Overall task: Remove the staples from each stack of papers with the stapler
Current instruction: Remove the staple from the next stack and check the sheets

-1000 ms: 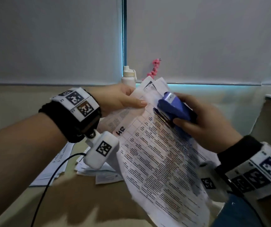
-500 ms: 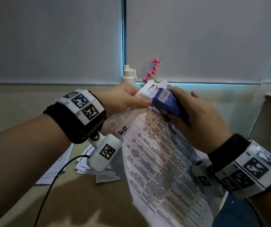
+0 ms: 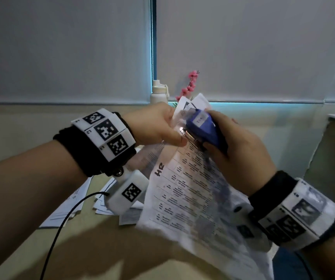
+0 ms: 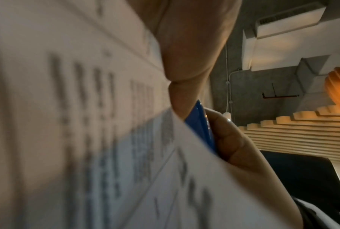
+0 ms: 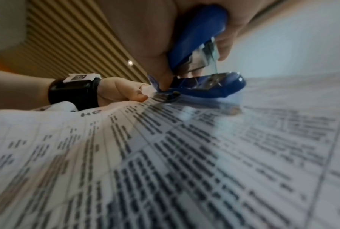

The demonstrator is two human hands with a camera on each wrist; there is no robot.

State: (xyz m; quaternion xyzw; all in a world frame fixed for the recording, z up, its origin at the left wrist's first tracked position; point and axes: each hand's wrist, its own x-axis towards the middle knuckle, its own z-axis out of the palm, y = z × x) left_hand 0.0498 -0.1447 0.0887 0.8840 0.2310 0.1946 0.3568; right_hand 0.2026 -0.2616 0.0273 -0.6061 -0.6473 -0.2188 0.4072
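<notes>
Fingers (image 3: 174,138) of the left hand (image 3: 152,124) are curled onto the upper corner of a stack of papers (image 3: 193,188), which is pinched between thumb and fingertips and held up off the surface (image 3: 102,249). A blue stapler (image 3: 203,130) is gripped by the right hand (image 3: 239,156), whose fingers are wrapped round its body; in the right wrist view the stapler (image 5: 200,62) is seen with its jaws parted and its lower blue arm laid against the printed sheet, its metal end set at the corner just beside the left thumb (image 5: 139,96). Whether a staple is caught there cannot be told, as that spot is blurred. From the head view the stapler is placed at about 2 o'clock from the left hand, with the two hands nearly touching at the corner of the stack. The sheet is printed with a table of dark text and carries handwritten letters (image 3: 159,170) near its left edge; it hangs down toward 5 o'clock across the right wrist. In the left wrist view the paper (image 4: 67,124) fills most of the frame, blurred, with a sliver of the blue stapler (image 4: 200,128) seen between the two hands. More papers (image 3: 106,207) are spread on the surface at 7 o'clock from the held stack. A white bottle (image 3: 158,91) and a sprig of pink flowers (image 3: 189,85) are stood at 12 o'clock, against the drawn window blind (image 3: 61,47).
</notes>
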